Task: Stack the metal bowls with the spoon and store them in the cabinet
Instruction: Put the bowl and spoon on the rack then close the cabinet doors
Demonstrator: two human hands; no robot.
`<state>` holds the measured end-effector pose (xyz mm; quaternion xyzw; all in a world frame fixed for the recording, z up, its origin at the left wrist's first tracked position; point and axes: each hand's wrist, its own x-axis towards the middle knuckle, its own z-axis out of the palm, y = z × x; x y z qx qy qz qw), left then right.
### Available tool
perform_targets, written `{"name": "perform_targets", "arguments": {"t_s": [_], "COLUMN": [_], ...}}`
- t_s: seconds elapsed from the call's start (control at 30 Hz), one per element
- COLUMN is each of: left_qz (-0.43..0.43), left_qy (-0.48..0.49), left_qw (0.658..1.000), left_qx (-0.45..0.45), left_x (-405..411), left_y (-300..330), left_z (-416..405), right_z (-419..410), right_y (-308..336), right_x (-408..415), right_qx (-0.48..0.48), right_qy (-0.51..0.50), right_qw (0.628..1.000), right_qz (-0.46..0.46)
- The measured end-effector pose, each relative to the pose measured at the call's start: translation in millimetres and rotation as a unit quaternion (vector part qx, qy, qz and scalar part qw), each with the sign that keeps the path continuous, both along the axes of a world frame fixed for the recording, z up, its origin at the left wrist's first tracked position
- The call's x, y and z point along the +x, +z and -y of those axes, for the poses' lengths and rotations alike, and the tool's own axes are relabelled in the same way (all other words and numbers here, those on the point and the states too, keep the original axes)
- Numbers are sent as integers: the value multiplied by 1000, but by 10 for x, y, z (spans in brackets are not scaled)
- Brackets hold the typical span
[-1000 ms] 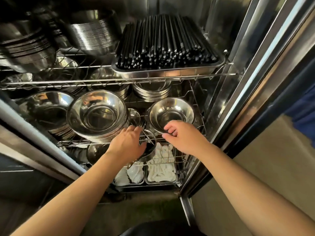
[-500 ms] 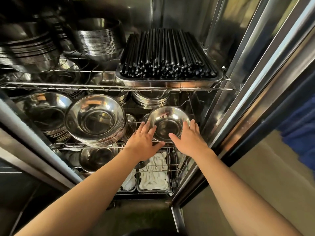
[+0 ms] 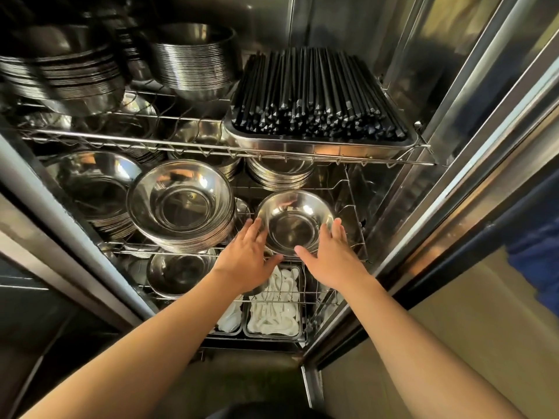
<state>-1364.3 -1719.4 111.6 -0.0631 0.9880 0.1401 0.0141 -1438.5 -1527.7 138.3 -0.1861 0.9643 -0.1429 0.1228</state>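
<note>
Hands flank small bowl (image 3: 295, 225) on middle wire shelf (image 3: 357, 207). Left hand (image 3: 246, 257) and right hand (image 3: 331, 255), curled a second ago, now spread flat, fingers open, cupping rim sides, gripping nothing. Bowl seated between palms; storing near complete.
</note>
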Motion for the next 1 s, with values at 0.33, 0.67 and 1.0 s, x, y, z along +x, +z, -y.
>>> {"name": "perform_targets", "arguments": {"t_s": [0.33,0.67,1.0], "left_qz": [-13,-35,-130], "left_qy": [13,27,45], "left_qw": [1000,999,991], "left_qx": [-1,13,0], "left_x": [126,187,404], "left_y": [21,-26,-29], "left_z": [87,137,67], "right_z": [111,199,200], "right_y": [1,-7,144], "right_x": [70,69,-292], "right_qx": [-3,3,9], "right_qy": [25,36,81], "right_qw": [1000,999,996], "right_qz": [7,-4,27]}}
